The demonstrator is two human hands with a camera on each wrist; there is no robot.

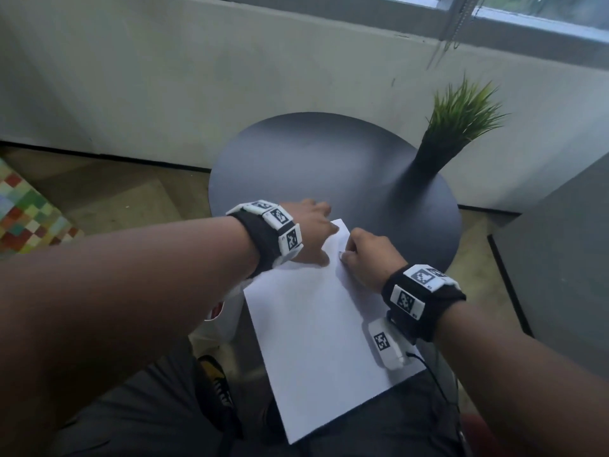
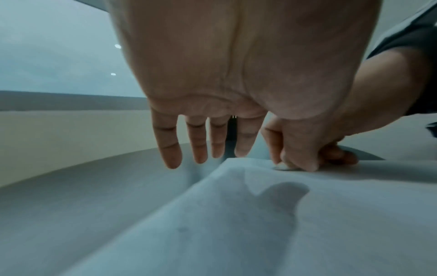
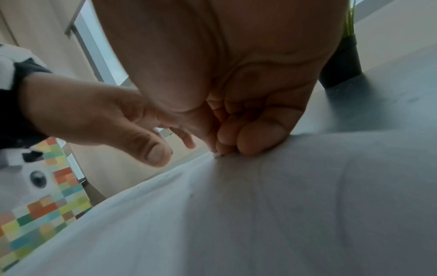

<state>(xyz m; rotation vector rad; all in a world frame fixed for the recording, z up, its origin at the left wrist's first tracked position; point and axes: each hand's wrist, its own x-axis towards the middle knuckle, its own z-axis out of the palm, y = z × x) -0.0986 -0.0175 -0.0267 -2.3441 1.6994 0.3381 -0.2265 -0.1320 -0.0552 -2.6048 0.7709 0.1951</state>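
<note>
A pale wall [image 1: 230, 77] under a window [image 1: 543, 8] backs a round, dark worktop [image 1: 313, 159]. A black vase [image 1: 428, 159] of green grass stands on it.

Both of the person's forearms reach in toward the vase, each with a black wrist band [image 1: 263, 239] set with white marker tiles. The left hand [image 1: 309, 232] is the farther of the two from the vase. It lies palm down, its grip open, with four fingers [image 2: 170, 145] straight and slightly spread. They point past the sheet's far corner over bare worktop, and the thumb [image 3: 151, 149] hangs just above the paper. Whether the fingertips touch the surface cannot be told.

The right hand [image 1: 369, 258] is nearer the vase. Its fingers [image 3: 260, 138] are curled in tightly, with the tips down on the sheet's edge facing the vase. Whether this grip pinches the edge or only presses on it cannot be told.

The white sheet of paper [image 1: 313, 324] is plain and lies flat on the person's side of the vase, turned at an angle. One corner points toward the vase. The opposite end overhangs the worktop's rim above the person's lap.
</note>
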